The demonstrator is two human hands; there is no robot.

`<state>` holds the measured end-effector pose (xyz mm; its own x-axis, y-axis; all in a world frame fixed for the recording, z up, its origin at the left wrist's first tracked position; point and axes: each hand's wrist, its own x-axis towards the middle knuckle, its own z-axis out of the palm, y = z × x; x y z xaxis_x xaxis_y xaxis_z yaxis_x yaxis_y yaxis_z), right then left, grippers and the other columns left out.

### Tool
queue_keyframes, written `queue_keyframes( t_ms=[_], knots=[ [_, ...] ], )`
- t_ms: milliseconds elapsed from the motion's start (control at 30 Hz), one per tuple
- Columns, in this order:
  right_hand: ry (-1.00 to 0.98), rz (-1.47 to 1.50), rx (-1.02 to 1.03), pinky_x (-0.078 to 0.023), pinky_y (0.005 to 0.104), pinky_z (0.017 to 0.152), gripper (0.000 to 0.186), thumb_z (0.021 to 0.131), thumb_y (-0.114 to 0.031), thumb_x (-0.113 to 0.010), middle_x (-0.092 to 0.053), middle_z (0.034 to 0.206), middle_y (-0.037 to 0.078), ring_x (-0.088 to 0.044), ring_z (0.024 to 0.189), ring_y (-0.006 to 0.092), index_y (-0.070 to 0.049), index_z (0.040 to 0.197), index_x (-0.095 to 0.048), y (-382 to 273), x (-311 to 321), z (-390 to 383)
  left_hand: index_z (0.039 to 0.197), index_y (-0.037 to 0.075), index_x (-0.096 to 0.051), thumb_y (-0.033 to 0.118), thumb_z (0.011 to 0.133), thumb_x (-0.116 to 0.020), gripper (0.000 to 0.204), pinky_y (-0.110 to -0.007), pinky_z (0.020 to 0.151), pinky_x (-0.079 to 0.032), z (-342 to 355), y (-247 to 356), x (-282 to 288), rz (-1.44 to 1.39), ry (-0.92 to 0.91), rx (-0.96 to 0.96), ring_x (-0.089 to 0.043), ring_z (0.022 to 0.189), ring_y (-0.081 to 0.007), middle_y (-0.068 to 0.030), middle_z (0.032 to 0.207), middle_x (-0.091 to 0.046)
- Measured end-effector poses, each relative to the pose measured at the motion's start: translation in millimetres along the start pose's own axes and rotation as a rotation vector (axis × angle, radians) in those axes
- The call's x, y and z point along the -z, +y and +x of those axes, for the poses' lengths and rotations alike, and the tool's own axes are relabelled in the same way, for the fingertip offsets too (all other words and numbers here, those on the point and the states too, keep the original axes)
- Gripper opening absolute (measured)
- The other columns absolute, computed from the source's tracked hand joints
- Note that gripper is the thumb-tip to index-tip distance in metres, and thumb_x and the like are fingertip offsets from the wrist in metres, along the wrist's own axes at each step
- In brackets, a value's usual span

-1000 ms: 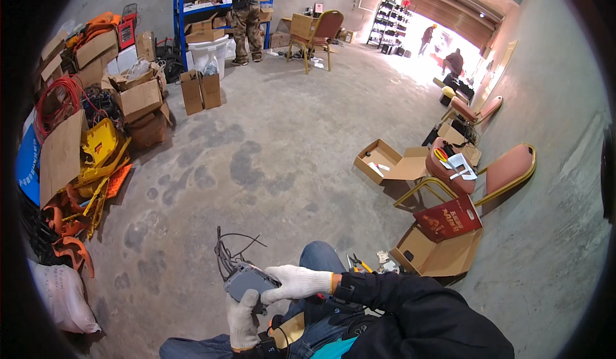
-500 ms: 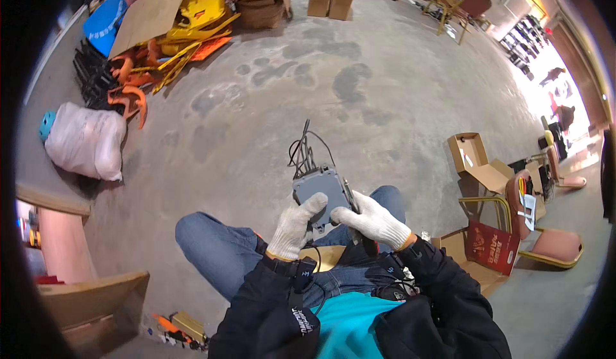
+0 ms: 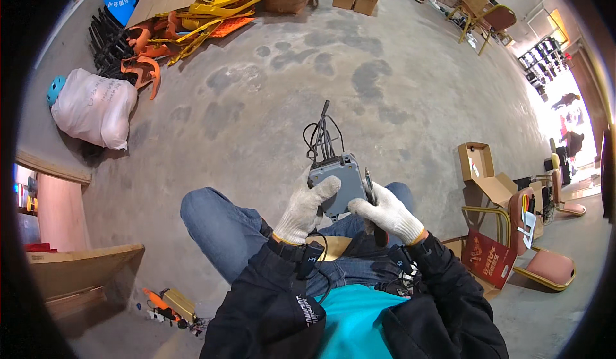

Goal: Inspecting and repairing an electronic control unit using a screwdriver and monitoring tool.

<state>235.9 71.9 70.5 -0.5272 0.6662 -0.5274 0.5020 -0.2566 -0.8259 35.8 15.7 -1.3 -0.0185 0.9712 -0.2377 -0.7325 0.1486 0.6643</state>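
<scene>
Gripping the left edge of a grey enclosure (image 3: 344,178), the gloved left hand (image 3: 308,208) lays its thumb across the face; the gloved right hand (image 3: 390,214) has its fingers curled round a slim dark hand tool (image 3: 369,187), its thumb at the enclosure's lower right. Black cables (image 3: 324,137) extend from the enclosure's far side, above the lap in blue jeans (image 3: 218,224). Farther out, a white sack (image 3: 96,112) sits left, an open cardboard box (image 3: 495,184) right, near a padded chair (image 3: 550,269).
</scene>
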Motion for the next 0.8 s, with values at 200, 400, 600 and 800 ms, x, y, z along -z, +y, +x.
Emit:
queue_keyframes(
  t_ms=[200, 400, 600, 800],
  knots=[
    [0.032, -0.011, 0.013, -0.050, 0.0289, 0.058, 0.045, 0.100, -0.034, -0.070, -0.071, 0.094, 0.004, -0.059, 0.064, 0.0095, -0.001, 0.130, -0.063, -11.2, -3.6, 0.6, 0.140, -0.001, -0.058, 0.030, 0.088, -0.092, 0.069, -0.034, 0.092, -0.062, 0.3, 7.0, -0.9, 0.042, -0.016, 0.016, -0.071, 0.110, -0.0206, -0.0126, 0.123, -0.071],
    [-0.010, 0.128, -0.018, -0.048, 0.0285, 0.055, 0.037, 0.101, -0.033, -0.068, -0.058, 0.073, -0.001, -0.056, 0.058, 0.0097, 0.000, 0.119, -0.064, -11.4, -4.2, -3.9, 0.149, 0.001, -0.055, 0.030, 0.087, -0.091, 0.077, -0.034, 0.094, -0.061, -6.3, 6.8, 9.7, -0.003, -0.198, 0.133, -0.071, 0.112, -0.0184, -0.0068, 0.121, -0.071],
    [-0.087, 0.184, -0.016, -0.047, 0.0286, 0.054, 0.032, 0.101, -0.033, -0.066, -0.055, 0.069, -0.002, -0.055, 0.055, 0.0096, -0.001, 0.106, -0.063, -4.0, -8.5, -1.5, 0.149, -0.002, -0.053, 0.024, 0.088, -0.086, 0.074, -0.041, 0.104, -0.058, -13.4, 12.0, 6.4, -0.162, -0.333, 0.150, -0.072, 0.118, -0.0268, -0.0145, 0.136, -0.069],
    [-0.049, -0.010, -0.017, -0.045, 0.0292, 0.052, 0.045, 0.101, -0.047, -0.065, -0.055, 0.066, -0.001, -0.056, 0.054, 0.0103, -0.002, 0.099, -0.068, -30.0, -11.5, 8.3, 0.134, -0.004, -0.065, 0.017, 0.094, -0.076, 0.047, -0.043, 0.098, -0.063, -8.1, 3.5, 17.0, -0.078, -0.283, -0.190, -0.075, 0.111, -0.0271, -0.0150, 0.127, -0.073]
  ],
)
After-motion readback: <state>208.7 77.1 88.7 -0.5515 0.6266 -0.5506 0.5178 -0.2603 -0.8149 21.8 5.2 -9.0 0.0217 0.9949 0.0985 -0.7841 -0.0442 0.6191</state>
